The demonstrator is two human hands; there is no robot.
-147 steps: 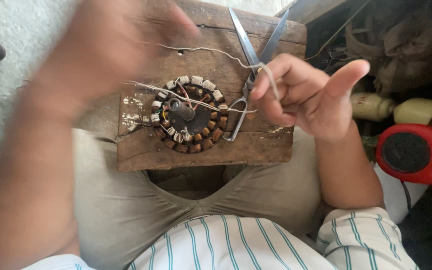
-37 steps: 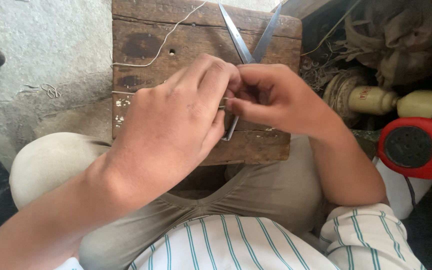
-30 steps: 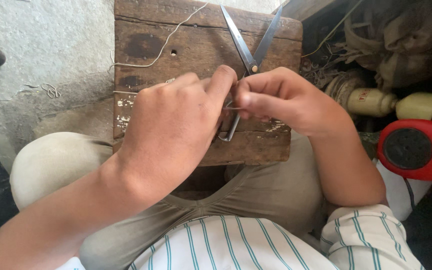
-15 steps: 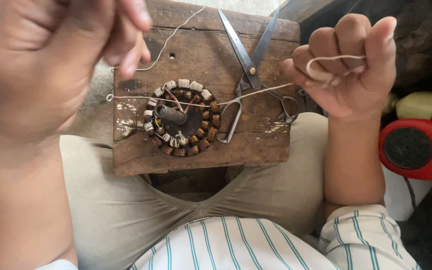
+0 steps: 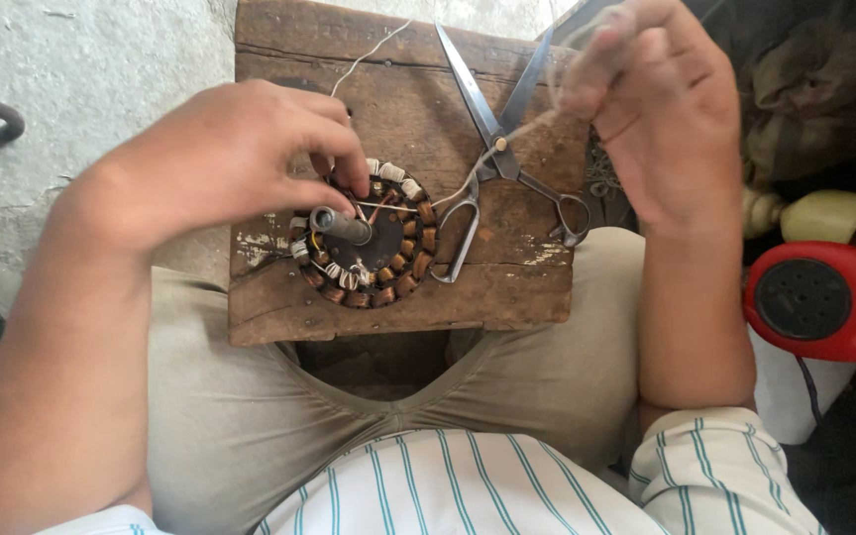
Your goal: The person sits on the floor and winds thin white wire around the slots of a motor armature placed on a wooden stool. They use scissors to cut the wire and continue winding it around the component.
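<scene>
My left hand pinches the thread at the stator, near the wooden block's front edge. Most coils look bound; lacing seems unfinished. Scissors lie open. My right hand grips the thread taut.
</scene>
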